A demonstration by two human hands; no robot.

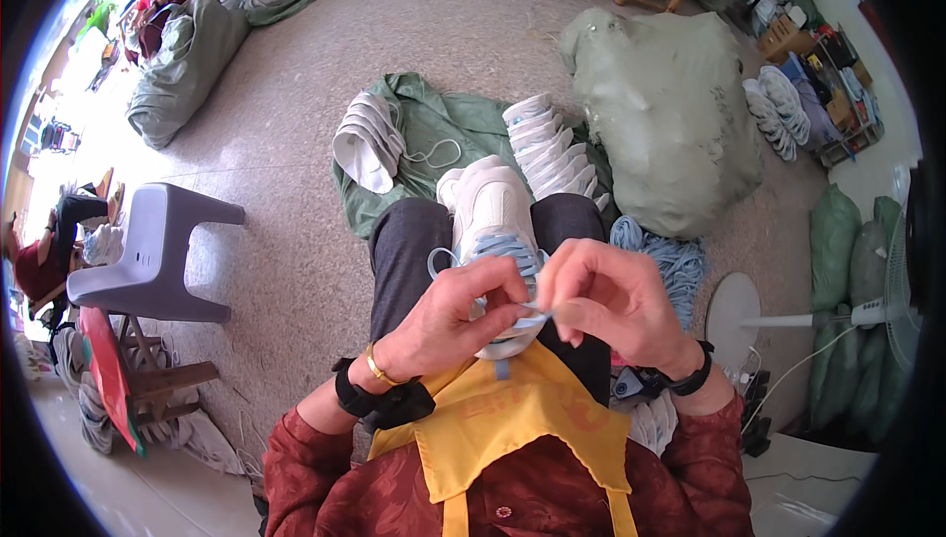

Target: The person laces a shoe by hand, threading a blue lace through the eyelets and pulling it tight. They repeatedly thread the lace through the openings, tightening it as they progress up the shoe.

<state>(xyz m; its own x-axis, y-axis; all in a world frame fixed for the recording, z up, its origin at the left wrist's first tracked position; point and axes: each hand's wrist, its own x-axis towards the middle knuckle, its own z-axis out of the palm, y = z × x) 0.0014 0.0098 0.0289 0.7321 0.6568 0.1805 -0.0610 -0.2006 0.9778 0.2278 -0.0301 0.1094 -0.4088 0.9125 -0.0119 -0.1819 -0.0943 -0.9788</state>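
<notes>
A white shoe (496, 204) stands between my knees, its toe pointing away from me. Light blue shoelace (505, 244) crosses its front, and a loop of lace sticks out on the left side. Over the shoe's near end, my left hand (453, 315) is closed in a pinch on the lace. Just beside it, my right hand (621, 305) also pinches the lace, thumb against forefinger. The two sets of fingertips almost meet. My fingers hide part of the shoe's opening and the lace's ends. A yellow apron (512, 419) covers my lap.
On a green cloth (443, 108) ahead lie stacked white shoe parts (552, 148) and more white pieces (370, 143). A bundle of blue laces (675, 266) is by my right knee, near a large stuffed sack (670, 113). A grey plastic stool (163, 251) stands left; a fan (895, 301) is right.
</notes>
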